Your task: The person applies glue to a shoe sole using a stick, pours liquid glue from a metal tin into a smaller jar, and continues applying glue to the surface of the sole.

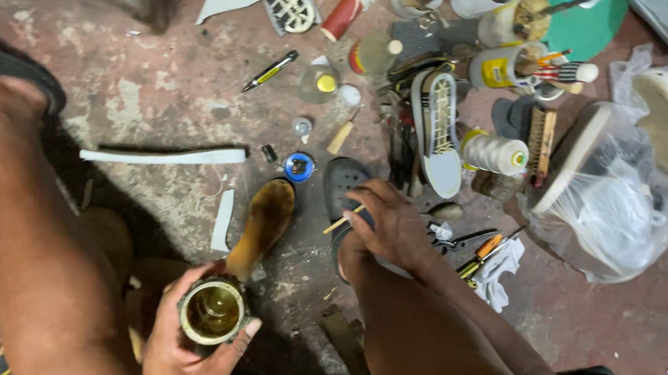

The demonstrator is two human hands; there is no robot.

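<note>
bare floor (164, 94) upper left, tool clutter (451, 99) crowding right

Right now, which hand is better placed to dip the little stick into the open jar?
The right hand: it pinches the stick, while the left hand is wrapped around the open jar.

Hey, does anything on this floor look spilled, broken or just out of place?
Nothing looks spilled. The open jar in the left hand stands upright. The right hand holds a small stick. Odd bits: a detached shoe sole and loose white strips lie scattered on the floor.
</note>
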